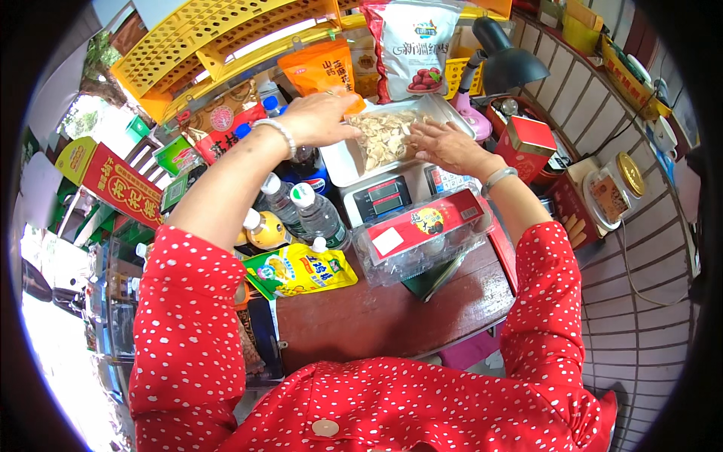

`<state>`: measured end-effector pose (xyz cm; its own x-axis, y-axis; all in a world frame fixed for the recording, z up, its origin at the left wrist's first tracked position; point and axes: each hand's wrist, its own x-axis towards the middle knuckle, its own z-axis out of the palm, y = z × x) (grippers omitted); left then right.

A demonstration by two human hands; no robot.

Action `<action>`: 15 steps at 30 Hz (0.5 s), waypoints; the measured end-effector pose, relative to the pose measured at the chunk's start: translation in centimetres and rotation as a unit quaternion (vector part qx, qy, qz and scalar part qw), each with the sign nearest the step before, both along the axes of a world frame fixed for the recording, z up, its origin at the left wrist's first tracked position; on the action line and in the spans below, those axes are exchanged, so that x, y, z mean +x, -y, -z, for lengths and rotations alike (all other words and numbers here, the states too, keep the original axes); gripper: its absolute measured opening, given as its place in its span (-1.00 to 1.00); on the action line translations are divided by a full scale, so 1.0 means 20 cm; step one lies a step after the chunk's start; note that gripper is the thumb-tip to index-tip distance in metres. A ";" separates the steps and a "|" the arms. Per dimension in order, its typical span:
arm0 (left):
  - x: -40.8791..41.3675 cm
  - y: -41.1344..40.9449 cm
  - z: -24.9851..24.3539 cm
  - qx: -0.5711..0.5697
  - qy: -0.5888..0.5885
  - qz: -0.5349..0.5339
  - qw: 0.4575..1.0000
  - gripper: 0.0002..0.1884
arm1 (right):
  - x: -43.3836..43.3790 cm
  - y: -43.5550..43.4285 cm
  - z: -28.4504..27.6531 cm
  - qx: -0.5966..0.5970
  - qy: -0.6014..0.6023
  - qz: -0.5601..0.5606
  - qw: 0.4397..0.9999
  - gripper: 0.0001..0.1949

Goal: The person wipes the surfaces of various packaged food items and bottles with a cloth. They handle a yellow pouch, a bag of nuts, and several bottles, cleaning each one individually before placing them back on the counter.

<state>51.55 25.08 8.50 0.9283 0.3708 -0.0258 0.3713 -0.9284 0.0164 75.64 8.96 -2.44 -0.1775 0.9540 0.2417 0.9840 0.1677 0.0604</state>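
Observation:
A clear bag of pale dried slices (384, 135) lies in the metal tray (342, 164) of a digital scale (377, 199). My left hand (319, 120) reaches over the tray's left side, thumb at the bag's edge and fingers before an orange food pouch (321, 70). Fingers spread, my right hand (446, 148) rests on the bag's right side. Neither hand visibly grips anything, though some left fingertips are hard to make out. In front of the scale sits a clear plastic box with a red label (426, 229), partly covering the keypad (452, 179).
Water bottles (319, 214), a yellow drink bottle (268, 229) and a yellow pouch (302, 270) stand or lie left. Behind rise a white pouch of red dates (415, 53) and a yellow plastic crate (226, 51). A desk lamp (508, 62) and red tin (525, 147) are right.

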 end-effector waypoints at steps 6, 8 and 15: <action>-0.50 0.12 -0.22 0.048 0.164 0.001 0.985 -0.39 | -0.13 0.03 -0.41 0.178 -0.239 0.021 0.954 -0.60; -0.70 0.19 -0.24 0.034 0.235 0.012 0.971 -0.47 | -0.22 0.10 -0.52 0.182 -0.338 0.022 0.923 -0.59; -1.43 0.42 -0.15 -0.086 0.388 -0.035 0.917 -0.71 | -0.85 0.40 -0.51 0.190 -0.568 0.031 0.800 -0.74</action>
